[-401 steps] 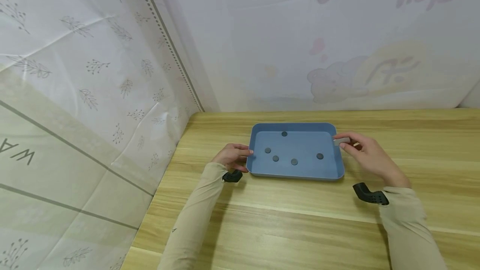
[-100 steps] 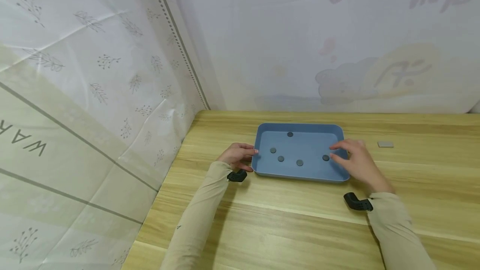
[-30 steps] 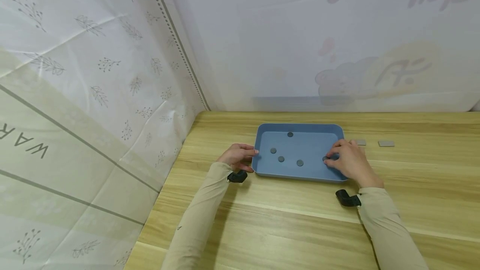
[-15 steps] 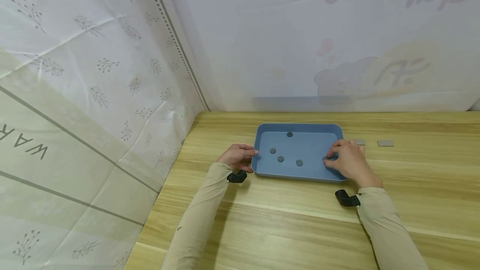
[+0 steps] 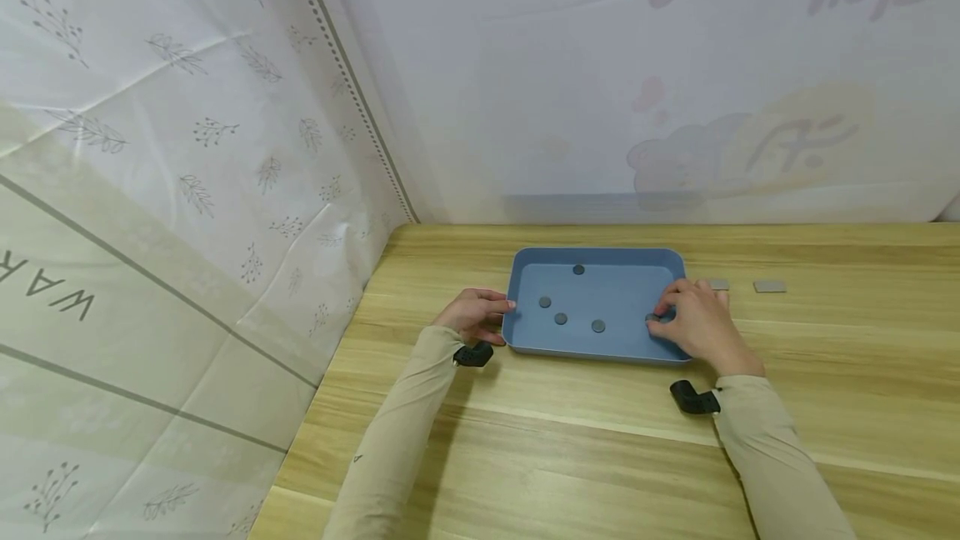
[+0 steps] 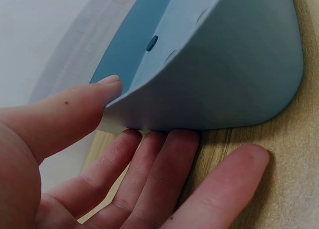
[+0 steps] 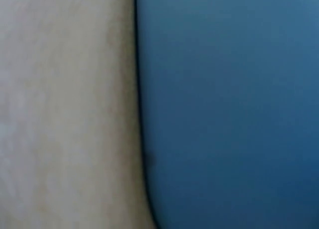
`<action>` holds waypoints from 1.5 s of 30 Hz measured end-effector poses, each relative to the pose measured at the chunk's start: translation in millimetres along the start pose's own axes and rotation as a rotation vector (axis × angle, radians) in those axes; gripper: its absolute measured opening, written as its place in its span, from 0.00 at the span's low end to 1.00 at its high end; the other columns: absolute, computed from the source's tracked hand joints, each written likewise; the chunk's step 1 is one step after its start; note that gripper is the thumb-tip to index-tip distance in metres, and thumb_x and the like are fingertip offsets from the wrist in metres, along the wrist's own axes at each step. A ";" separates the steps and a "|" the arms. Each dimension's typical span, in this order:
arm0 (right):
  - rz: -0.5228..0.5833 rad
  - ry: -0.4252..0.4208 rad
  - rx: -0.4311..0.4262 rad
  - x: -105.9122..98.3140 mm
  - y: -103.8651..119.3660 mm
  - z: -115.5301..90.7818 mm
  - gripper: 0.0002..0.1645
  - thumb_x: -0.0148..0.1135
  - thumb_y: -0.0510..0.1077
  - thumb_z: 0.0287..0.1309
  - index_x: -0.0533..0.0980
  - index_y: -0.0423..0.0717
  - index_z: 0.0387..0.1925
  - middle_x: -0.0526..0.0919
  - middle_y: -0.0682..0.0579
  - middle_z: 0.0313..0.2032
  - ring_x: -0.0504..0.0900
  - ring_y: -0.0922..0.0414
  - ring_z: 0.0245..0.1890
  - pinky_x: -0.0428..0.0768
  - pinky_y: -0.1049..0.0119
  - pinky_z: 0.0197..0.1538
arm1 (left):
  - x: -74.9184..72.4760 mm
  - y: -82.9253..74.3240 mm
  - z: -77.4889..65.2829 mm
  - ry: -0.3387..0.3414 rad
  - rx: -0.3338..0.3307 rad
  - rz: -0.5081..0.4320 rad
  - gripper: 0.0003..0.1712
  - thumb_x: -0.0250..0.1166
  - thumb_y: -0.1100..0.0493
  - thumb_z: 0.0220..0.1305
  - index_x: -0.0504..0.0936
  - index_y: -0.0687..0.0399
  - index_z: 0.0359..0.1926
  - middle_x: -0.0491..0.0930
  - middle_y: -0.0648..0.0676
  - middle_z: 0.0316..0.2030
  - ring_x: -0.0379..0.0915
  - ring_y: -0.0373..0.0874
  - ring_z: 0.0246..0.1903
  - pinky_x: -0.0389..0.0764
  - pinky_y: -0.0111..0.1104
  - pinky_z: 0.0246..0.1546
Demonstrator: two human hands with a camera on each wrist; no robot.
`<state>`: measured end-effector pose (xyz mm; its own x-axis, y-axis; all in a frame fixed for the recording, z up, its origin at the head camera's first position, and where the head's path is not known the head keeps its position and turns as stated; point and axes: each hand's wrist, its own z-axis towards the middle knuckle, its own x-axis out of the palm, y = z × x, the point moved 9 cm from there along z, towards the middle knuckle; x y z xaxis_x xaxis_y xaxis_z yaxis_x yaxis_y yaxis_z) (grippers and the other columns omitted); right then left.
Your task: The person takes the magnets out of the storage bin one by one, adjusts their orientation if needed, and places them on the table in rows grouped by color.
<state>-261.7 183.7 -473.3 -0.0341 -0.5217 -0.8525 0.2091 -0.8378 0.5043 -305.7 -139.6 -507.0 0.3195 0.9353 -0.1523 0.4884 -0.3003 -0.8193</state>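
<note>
Ok, disc (image 5: 651, 318) btwn R fingers (image 5: 663, 328), in tray (image 5: 615, 286).

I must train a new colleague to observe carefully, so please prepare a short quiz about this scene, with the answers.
1. True or false: two light grey rectangles lie on the wooden table, to the right of the blue tray.

2. What does the left hand do?
A) It touches a rectangle.
B) It holds one end of the tray.
C) It presses a disc.

3. How many dark grey discs show in the tray, including the one at the right hand?

Key: 1. True. 2. B. 3. Five.
</note>
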 end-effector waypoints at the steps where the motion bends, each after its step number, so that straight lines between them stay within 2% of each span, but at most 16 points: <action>1: 0.000 -0.001 -0.001 -0.2 0.0 0.0 0.09 0.72 0.48 0.49 0.84 0.46 0.27 0.79 0.40 0.47 0.67 0.42 0.46 0.56 0.50 0.40 | 0.0 0.2 -0.1 -0.001 -0.002 -0.003 0.24 0.66 0.59 0.63 0.76 0.63 0.58 0.82 0.64 0.51 0.83 0.50 0.42 0.87 0.44 0.33; 31: -0.025 -0.066 -0.026 -6.3 -0.2 -1.0 0.11 0.71 0.49 0.47 0.83 0.45 0.28 0.81 0.42 0.43 0.70 0.45 0.41 0.53 0.58 0.36 | 0.4 1.2 2.7 0.014 -0.004 -0.010 0.25 0.66 0.58 0.63 0.75 0.62 0.59 0.81 0.63 0.51 0.83 0.51 0.44 0.87 0.44 0.34; 45: -0.030 -0.113 -0.043 -12.6 3.0 -2.6 0.10 0.69 0.48 0.49 0.83 0.45 0.29 0.83 0.43 0.40 0.71 0.45 0.42 0.55 0.58 0.37 | -1.2 1.4 1.3 0.004 0.000 0.005 0.25 0.67 0.58 0.63 0.76 0.62 0.59 0.82 0.63 0.50 0.83 0.51 0.43 0.87 0.44 0.34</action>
<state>-258.1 188.2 -461.5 -0.1502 -0.5130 -0.8451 0.2482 -0.8470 0.4701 -306.5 -140.9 -508.7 0.3248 0.9331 -0.1543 0.4869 -0.3048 -0.8185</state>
